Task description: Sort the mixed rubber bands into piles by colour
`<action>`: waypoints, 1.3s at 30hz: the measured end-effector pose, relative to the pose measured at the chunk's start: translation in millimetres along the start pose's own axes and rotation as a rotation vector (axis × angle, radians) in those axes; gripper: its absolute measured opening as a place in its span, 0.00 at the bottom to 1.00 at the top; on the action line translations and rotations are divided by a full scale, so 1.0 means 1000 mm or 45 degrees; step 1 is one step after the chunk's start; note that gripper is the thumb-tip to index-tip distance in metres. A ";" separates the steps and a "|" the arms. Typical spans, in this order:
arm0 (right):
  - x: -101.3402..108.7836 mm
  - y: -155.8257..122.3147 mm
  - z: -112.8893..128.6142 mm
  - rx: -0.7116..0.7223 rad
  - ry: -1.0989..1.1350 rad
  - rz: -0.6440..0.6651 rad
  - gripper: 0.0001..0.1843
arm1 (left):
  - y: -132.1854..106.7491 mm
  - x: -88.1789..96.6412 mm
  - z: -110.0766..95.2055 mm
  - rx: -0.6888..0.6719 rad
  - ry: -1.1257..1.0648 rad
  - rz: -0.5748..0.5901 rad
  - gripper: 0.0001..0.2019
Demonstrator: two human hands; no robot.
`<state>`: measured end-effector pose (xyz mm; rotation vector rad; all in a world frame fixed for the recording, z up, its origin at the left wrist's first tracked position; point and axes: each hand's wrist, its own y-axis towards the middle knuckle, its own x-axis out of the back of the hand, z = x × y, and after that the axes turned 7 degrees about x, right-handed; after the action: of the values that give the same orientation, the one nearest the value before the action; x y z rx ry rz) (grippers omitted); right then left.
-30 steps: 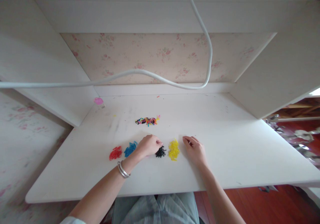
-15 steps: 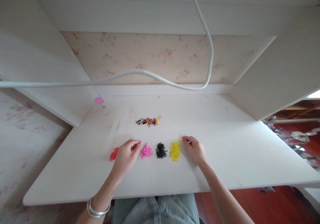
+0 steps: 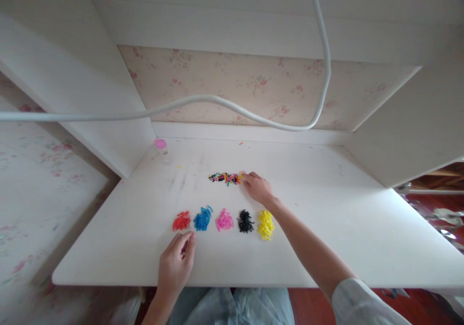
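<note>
My right hand [image 3: 258,188] reaches to the right end of a mixed heap of small coloured rubber bands [image 3: 225,178], its fingertips pinched at a few pink and yellow bands there. My left hand [image 3: 177,256] rests near the front of the white desk, fingers curled in and thumb close to them, with nothing visible held. In front of it lie a red pile [image 3: 181,221] and a blue pile [image 3: 203,218] of bands. Further right in the same row are a pink pile [image 3: 224,220], a black pile [image 3: 245,221] and a yellow pile [image 3: 266,225], below my right forearm.
A small clear container with a pink top [image 3: 160,144] stands at the desk's back left. A white cable [image 3: 213,98] hangs across the view above the desk [image 3: 344,228]. White side panels border the desk. A stray orange bit [image 3: 241,143] lies near the back edge.
My right hand has moved from beside the yellow pile up to the mixed heap. My left hand has drawn back toward the front edge, uncovering the blue pile. The view has shifted slightly.
</note>
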<state>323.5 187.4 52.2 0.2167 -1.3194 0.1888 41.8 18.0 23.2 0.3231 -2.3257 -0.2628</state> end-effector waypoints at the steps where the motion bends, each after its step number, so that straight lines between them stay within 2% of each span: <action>1: 0.000 0.005 0.001 0.013 -0.031 0.020 0.17 | 0.000 -0.001 0.000 -0.012 0.016 0.013 0.10; 10: -0.005 0.017 -0.002 0.015 -0.066 0.032 0.17 | -0.004 -0.005 0.005 0.003 0.068 0.025 0.10; 26: 0.002 0.000 -0.019 -0.109 0.043 -0.011 0.16 | -0.005 -0.006 0.006 -0.044 0.130 0.036 0.09; 32: -0.003 -0.009 -0.012 -0.158 0.049 0.015 0.15 | -0.003 -0.006 0.005 -0.079 0.168 0.022 0.10; 39: -0.001 -0.013 -0.009 -0.133 0.063 -0.014 0.16 | -0.005 -0.005 0.004 -0.083 0.183 0.032 0.09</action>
<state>334.9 177.0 48.0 0.1298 -1.2749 0.1147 43.2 15.7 15.7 0.2710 -2.1736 -0.2927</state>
